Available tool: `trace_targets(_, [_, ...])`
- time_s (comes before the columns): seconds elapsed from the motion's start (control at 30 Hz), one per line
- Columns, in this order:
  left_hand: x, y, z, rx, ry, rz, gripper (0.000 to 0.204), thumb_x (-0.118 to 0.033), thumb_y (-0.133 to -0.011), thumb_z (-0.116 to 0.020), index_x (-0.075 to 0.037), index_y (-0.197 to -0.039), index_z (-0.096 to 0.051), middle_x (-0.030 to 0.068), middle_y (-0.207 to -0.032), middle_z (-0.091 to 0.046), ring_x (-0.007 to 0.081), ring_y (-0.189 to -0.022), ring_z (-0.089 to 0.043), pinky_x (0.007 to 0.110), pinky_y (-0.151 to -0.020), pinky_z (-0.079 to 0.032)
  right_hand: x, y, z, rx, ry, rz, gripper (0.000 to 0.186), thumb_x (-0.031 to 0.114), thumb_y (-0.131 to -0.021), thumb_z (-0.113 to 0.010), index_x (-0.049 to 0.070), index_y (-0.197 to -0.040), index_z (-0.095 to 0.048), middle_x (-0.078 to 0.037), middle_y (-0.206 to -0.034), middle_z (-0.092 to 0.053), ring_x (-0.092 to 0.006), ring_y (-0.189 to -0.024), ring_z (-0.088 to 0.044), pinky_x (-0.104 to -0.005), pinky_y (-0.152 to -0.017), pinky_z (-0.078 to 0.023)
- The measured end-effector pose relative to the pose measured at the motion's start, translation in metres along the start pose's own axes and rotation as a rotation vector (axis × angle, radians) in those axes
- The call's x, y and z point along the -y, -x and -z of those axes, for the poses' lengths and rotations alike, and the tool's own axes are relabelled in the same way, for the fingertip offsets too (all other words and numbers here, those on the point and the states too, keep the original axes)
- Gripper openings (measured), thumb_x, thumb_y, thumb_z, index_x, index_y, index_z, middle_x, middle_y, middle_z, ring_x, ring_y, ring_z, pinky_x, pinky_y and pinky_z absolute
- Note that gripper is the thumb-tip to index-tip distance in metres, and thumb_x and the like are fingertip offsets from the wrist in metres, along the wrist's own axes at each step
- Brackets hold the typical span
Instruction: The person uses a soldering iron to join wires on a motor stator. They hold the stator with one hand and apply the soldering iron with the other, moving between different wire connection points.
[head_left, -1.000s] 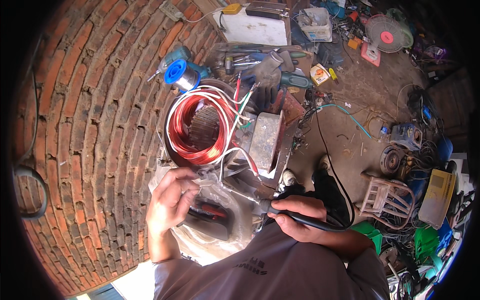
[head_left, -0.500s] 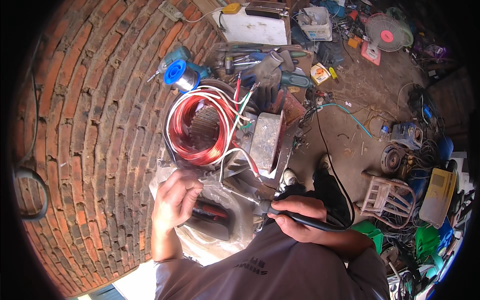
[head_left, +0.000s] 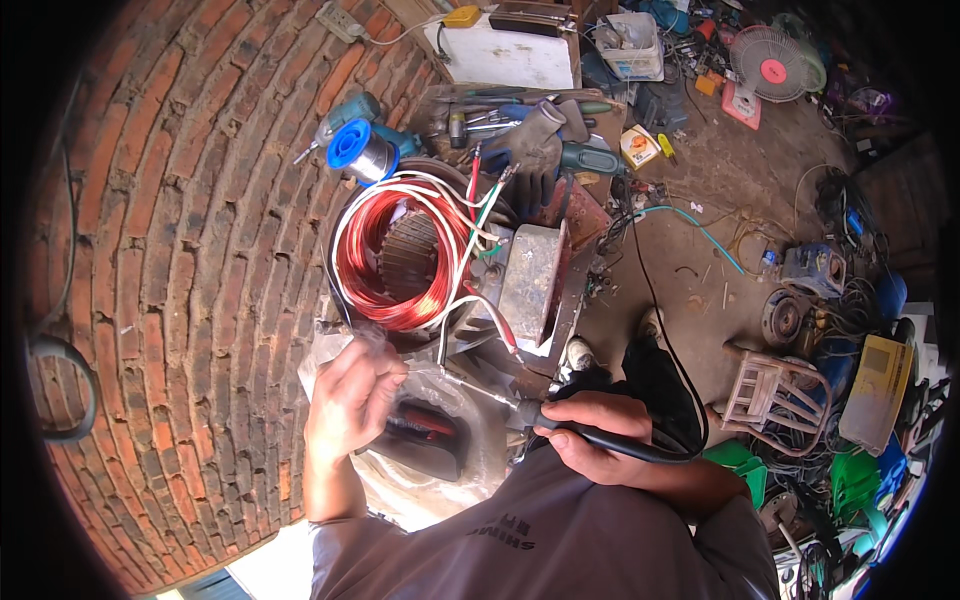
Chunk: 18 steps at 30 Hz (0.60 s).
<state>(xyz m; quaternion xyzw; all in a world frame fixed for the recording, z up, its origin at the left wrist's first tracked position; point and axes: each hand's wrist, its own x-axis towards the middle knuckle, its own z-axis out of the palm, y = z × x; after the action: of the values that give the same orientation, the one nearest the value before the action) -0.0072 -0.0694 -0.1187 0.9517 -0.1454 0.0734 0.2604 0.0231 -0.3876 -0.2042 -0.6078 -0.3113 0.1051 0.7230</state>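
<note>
My left hand (head_left: 355,400) is pinched on a thin silvery wire, with a pale wisp of smoke at its fingertips. My right hand (head_left: 595,430) grips a black-handled soldering iron (head_left: 625,440), its metal shaft pointing left to a wire end by my left fingers. Just above is an open motor housing with a coil of red copper wire (head_left: 365,280) bundled with white leads (head_left: 455,275); red and green leads stick out beside a metal box (head_left: 532,285). A blue-rimmed solder spool (head_left: 375,155) stands behind. Below my hands lies a black-and-red object (head_left: 425,450) on translucent plastic.
A brick wall (head_left: 180,300) curves along the left. Behind the motor lie a drill (head_left: 350,115), gloves (head_left: 530,160) and hand tools. The cluttered floor (head_left: 700,200) holds a fan (head_left: 770,70), a wooden stool (head_left: 770,395), cables and a yellow box (head_left: 868,400). My feet show below the bench edge.
My left hand has shifted slightly right, its fingers closing toward the iron's tip, and more smoke shows above them. My right hand and the iron stay where they were.
</note>
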Motion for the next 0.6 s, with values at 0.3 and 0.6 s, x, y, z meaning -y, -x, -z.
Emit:
trace_targets(0.3, [-0.0015,0.0001,0.0011,0.001,0.015,0.034,0.01,0.001,-0.091,-0.076,-0.002,-0.097,-0.068,0.0122,-0.095,-0.07,0.0276,-0.075,-0.071,0.036,-0.064,-0.057,-0.0007,-0.0012,-0.0017,-0.017,-0.009,0.021,0.03,-0.003,-0.09,-0.073,-0.008,-0.118,-0.068,-0.02,-0.093,-0.078,-0.0258,-0.083,-0.079,-0.0347,-0.077,-0.063])
trace_targets(0.6, [-0.0014,-0.001,-0.0007,-0.008,0.031,0.032,0.01,0.0,-0.091,-0.077,-0.002,-0.097,-0.069,0.0131,-0.096,-0.07,0.0268,-0.073,-0.071,0.035,-0.063,-0.056,-0.0046,-0.0009,-0.0047,-0.022,0.073,0.155,0.029,0.002,-0.092,-0.073,-0.011,-0.117,-0.066,-0.021,-0.09,-0.077,-0.0292,-0.079,-0.078,-0.0358,-0.072,-0.064])
